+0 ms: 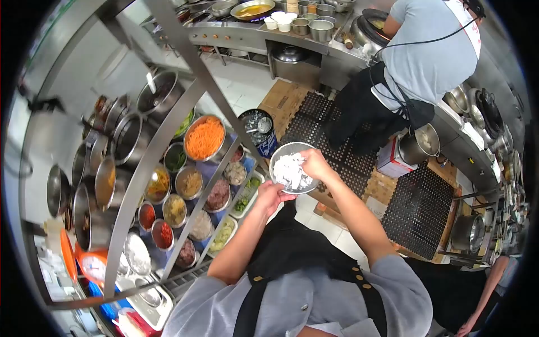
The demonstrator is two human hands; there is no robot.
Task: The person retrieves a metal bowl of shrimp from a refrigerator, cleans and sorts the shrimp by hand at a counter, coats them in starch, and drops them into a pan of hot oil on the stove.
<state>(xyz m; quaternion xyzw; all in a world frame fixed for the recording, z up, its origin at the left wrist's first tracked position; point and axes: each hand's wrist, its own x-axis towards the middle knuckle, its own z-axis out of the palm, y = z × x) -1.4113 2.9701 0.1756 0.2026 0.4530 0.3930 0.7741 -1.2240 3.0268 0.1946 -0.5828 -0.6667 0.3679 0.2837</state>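
A round metal bowl (pixel 279 155) of white, powdery pieces (pixel 292 170) is held out over the floor in front of me. My left hand (pixel 273 196) grips the bowl at its lower left rim, with the thumb near the edge. My right hand (pixel 315 164) reaches in from the right, its fingers down in the white pieces and partly hidden by them. What those fingers hold, if anything, cannot be made out.
Left stands a metal rack (pixel 163 126) with containers of shredded carrot (pixel 205 137) and other ingredients. A dark bucket (pixel 268 147) is beyond the bowl. A co-worker (pixel 429 50) faces the stoves at upper right; another person's arm (pixel 487 295) shows at lower right.
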